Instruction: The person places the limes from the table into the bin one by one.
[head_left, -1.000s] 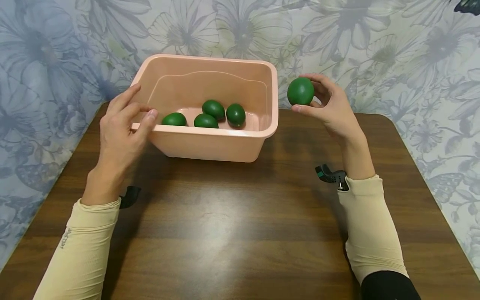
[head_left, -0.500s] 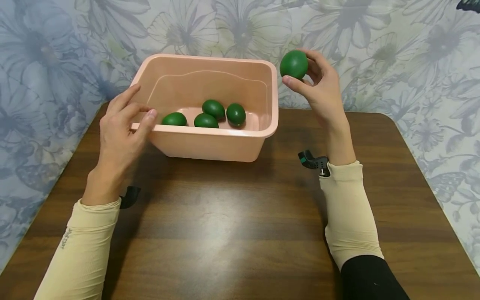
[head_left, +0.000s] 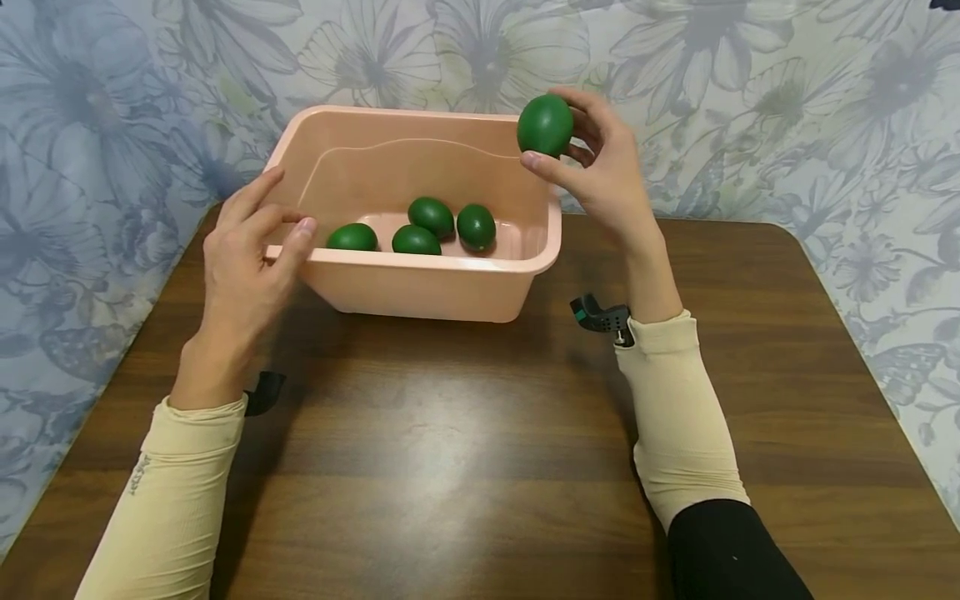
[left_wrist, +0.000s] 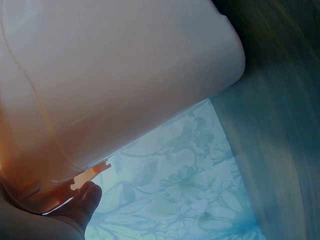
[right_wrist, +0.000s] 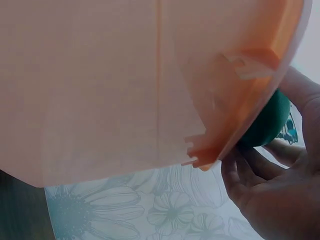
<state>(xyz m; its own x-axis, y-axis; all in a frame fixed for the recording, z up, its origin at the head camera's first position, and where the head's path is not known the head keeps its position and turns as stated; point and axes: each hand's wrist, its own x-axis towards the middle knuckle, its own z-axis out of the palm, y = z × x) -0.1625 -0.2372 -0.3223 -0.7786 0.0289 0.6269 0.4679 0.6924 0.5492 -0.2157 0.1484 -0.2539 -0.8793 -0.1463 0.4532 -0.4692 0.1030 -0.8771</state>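
A pink plastic basin [head_left: 423,287] stands at the back of the table. My left hand [head_left: 247,258] grips its left front corner, thumb over the front rim and fingers by the left rim. Up at the right back corner, my right hand [head_left: 609,171] holds a smooth dark green, egg-shaped fruit [head_left: 545,126], much like an avocado, between thumb and fingers, above the rim. Several similar green fruits [head_left: 431,217] lie on the basin's floor, some partly hidden by the front rim. In the right wrist view, the basin wall [right_wrist: 100,90] partly covers the held fruit [right_wrist: 267,120].
The brown wooden table [head_left: 435,450] spreads out before the basin and to its right. Directly behind it rises a wall with floral paper [head_left: 697,75]. Dark camera mounts [head_left: 600,317] stick out from both wrists.
My right hand has risen and moved left with the green fruit, from beside the basin to over its right rim. The left hand and the basin stay put.
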